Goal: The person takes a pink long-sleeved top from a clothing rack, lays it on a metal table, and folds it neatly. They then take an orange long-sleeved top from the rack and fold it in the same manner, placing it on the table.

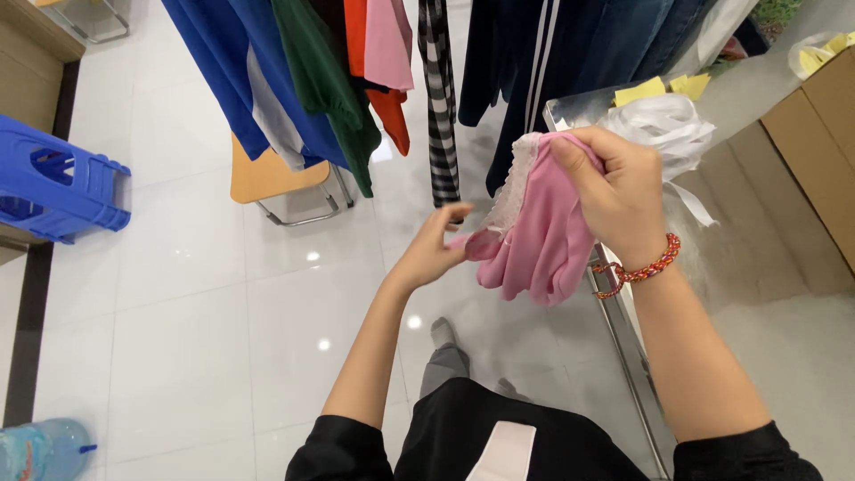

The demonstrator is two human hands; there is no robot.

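A row of hanging clothes crosses the top of the view: a blue garment, a dark green one, an orange and pink pair, a black-and-white checked strip and dark navy pieces with white stripes. They hang just beyond the hands, close behind the work. Under them stands a tan stool seat on metal legs. A blue plastic stool lies tipped at the left edge, and a clear water bottle shows in the lower left corner on the glossy white tile floor. To the right is a table with a metal edge, bearing a bundle of white ribbon and yellow paper slips; cardboard boxes stand at the far right.

The pink garment hangs in the air between the clothes rail and the table edge, in front of the person's chest. It is soft, plain pink cloth, bunched into folds, with a band of white lace along its upper left edge.

The right hand, wearing a red braided bracelet, is closed around the top of the garment, fingers curled over the cloth. The left hand is half open, its fingertips pinching a lower corner of the pink cloth.
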